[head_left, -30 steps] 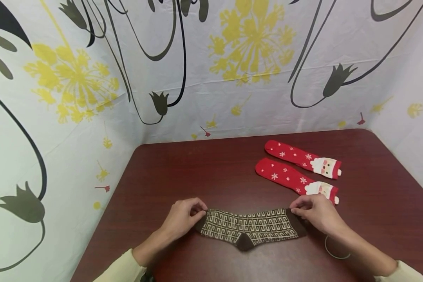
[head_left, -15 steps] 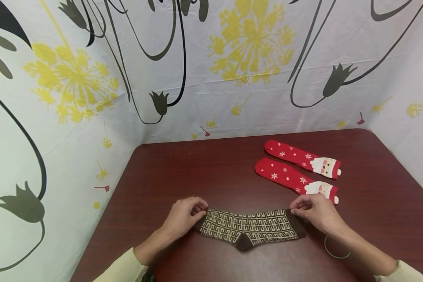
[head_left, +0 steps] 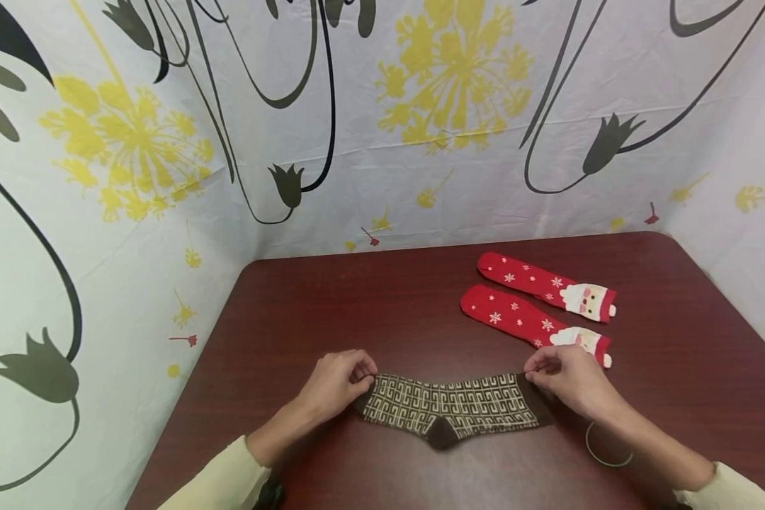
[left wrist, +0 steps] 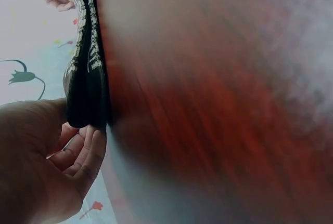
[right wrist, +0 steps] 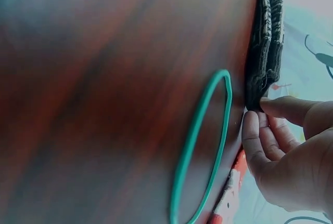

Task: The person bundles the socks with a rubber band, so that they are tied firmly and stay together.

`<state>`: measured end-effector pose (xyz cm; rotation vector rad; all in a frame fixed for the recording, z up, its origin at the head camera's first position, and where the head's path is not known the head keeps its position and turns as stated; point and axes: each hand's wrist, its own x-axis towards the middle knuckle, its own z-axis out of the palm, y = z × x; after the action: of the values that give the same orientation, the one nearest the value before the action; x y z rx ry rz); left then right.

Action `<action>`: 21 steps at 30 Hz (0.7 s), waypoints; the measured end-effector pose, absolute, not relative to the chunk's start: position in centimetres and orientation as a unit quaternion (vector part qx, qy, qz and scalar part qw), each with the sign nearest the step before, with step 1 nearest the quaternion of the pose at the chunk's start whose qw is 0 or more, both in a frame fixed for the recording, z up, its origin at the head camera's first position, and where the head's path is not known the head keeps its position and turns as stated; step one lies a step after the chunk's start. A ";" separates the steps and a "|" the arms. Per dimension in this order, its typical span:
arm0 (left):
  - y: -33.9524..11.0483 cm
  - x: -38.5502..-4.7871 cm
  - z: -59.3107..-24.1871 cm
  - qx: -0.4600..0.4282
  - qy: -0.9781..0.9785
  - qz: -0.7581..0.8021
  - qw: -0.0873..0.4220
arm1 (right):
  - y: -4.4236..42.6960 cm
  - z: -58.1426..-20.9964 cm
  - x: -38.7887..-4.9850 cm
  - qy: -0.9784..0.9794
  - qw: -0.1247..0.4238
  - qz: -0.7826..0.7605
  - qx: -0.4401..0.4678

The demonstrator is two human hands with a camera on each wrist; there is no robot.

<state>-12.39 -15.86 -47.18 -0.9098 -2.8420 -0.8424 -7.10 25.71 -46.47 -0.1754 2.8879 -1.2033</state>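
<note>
The brown sock (head_left: 449, 407) is between your hands, at seven o'clock from the two red socks (head_left: 516, 319) on the counter (head_left: 325, 312). Your left hand (head_left: 335, 384) pinches its toe at nine o'clock, your right hand (head_left: 570, 382) its cuff at three. Best tug both ends softly and evenly.

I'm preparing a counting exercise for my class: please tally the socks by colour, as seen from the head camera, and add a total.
Red: 2, the farther sock and the nearer sock
Brown patterned: 1, the sock pinched by both hands, the brown patterned sock
Total: 3 in sight
</note>
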 end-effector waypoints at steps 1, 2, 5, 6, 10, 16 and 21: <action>-15.8 -12.5 -47.1 -0.291 -0.917 -0.273 0.021 | 25.7 -46.4 -7.3 0.922 0.000 -0.383 -0.058; -15.8 -12.7 -47.1 -0.289 -0.917 -0.276 0.022 | 25.7 -46.4 -7.4 0.922 -0.002 -0.382 -0.056; -15.7 -13.3 -46.9 -0.280 -0.917 -0.282 0.029 | 25.7 -46.2 -8.0 0.923 -0.004 -0.381 -0.052; -15.6 -13.5 -46.9 -0.277 -0.918 -0.283 0.031 | 25.7 -46.2 -8.2 0.924 -0.005 -0.380 -0.049; -15.5 -14.4 -46.9 -0.268 -0.920 -0.282 0.034 | 25.6 -46.0 -8.9 0.926 -0.008 -0.375 -0.046; -15.2 -15.5 -46.8 -0.260 -0.926 -0.273 0.033 | 25.6 -46.4 -10.2 0.927 -0.029 -0.372 -0.049; -14.9 -16.2 -46.8 -0.247 -0.930 -0.269 0.034 | 25.6 -46.7 -11.0 0.922 -0.048 -0.381 -0.051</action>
<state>-16.19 -14.93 -46.81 -0.7598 -2.8615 -0.8280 -10.97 25.60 -46.67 -0.1662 2.9879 -1.2334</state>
